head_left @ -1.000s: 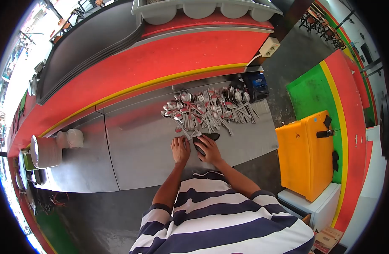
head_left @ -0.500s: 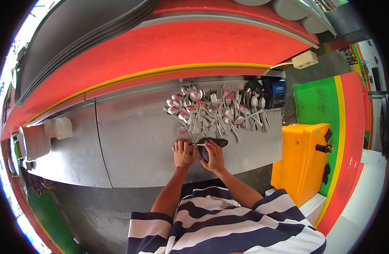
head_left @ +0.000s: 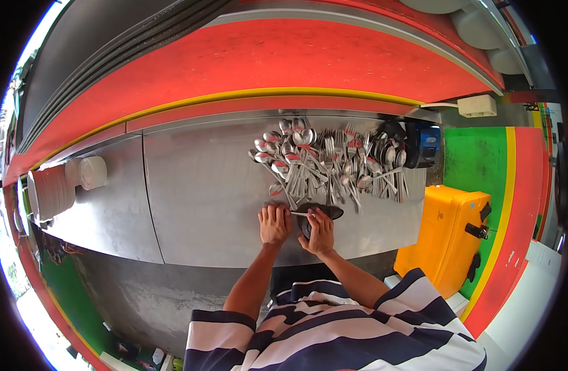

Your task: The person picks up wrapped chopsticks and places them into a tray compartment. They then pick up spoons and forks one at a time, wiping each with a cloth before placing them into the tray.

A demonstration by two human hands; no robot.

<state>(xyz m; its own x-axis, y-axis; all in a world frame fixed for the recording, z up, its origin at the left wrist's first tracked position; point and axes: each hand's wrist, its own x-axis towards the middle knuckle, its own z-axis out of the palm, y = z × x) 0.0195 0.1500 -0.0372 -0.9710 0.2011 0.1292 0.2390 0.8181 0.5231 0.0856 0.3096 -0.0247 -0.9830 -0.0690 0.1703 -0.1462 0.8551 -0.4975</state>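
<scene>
My left hand point(head_left: 275, 225) is closed, its fingers curled at one end of a piece of cutlery point(head_left: 299, 214). Its thin metal handle spans the gap to my right hand point(head_left: 320, 231), and its other end is hidden there, so I cannot tell whether it is a spoon or a fork. Bunched under and around my right fingers is a dark cloth point(head_left: 333, 212), pressed against the cutlery. Just beyond both hands, a large heap of spoons and forks point(head_left: 327, 161) spreads over the steel counter point(head_left: 203, 204). One loose spoon point(head_left: 276, 189) lies at the heap's near left edge.
White stacked plates point(head_left: 51, 191) and bowls point(head_left: 92, 172) stand at the counter's left end. A blue object point(head_left: 427, 145) sits behind the heap at right. A yellow case point(head_left: 441, 235) is beside the counter's right end. A red wall panel point(head_left: 309, 62) borders the back.
The view has shifted slightly, so the hands and the heap appear a little further right. Both hands keep their hold, with slightly more of the handle showing between them.
</scene>
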